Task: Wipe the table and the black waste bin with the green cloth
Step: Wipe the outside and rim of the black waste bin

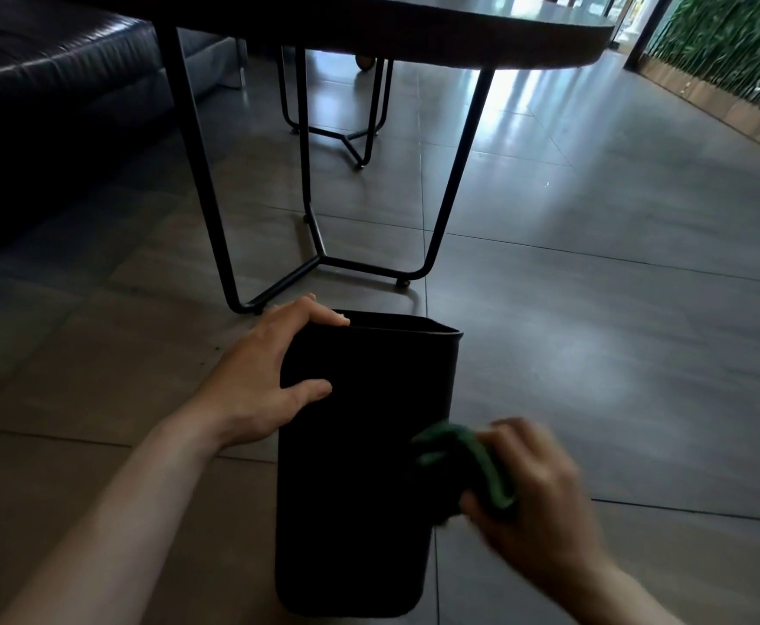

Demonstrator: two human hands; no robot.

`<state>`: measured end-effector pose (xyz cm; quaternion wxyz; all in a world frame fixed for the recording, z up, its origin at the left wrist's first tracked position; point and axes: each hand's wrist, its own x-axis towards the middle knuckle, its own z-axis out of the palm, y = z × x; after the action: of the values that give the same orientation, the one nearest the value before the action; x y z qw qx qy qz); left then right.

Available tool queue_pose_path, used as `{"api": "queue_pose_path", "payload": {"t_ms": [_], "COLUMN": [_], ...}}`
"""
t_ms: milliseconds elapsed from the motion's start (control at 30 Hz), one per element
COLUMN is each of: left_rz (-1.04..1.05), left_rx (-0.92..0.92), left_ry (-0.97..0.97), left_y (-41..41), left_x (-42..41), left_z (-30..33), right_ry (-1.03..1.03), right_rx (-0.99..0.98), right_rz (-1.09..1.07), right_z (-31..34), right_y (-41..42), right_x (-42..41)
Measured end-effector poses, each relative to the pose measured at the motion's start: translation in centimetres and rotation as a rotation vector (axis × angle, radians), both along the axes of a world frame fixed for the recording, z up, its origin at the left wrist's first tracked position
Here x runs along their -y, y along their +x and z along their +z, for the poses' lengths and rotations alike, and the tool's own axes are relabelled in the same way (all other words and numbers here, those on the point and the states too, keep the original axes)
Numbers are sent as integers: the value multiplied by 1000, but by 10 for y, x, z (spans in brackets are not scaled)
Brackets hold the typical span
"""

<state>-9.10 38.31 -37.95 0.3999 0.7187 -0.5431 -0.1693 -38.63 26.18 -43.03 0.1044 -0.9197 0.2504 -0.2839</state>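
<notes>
The black waste bin (360, 466) lies tipped on the tiled floor, its open mouth pointing away from me toward the table. My left hand (263, 376) grips its upper left side, fingers curled over the rim and thumb on the wall. My right hand (536, 498) holds the bunched green cloth (473, 462) pressed against the bin's right side; this hand is blurred. The round grey table (482, 27) with black metal legs stands beyond the bin.
A dark leather sofa (44, 92) fills the upper left. A second set of black frame legs (346, 128) stands behind the table. A green plant wall (738, 42) runs along the upper right. Grey floor tiles (617, 286) stretch to the right.
</notes>
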Motion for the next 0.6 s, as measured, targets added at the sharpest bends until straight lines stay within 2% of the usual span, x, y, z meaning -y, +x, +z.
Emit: {"api": "queue_pose_path", "payload": {"t_ms": [100,167,267,400,600], "left_rz": [-72,-95,-105,-69,63], "left_rx": [-50,-78,-102,-82,62], "left_ry": [-5,-14,-2,0,-21], "left_y": [4,5,7,8,18], "left_x": [-7,-10,-16,-20,-26], "left_z": [4,6,8,8,1], "right_ry": [344,426,387,150,94], "right_rx": [15,-61,-174,-470,-499], "right_rz": [-399,-476,-286,-3,87], "right_z": [34,50,58,50,54], "right_y": [-12,-13,6,40,64], "right_x": [46,71,88,86,87]}}
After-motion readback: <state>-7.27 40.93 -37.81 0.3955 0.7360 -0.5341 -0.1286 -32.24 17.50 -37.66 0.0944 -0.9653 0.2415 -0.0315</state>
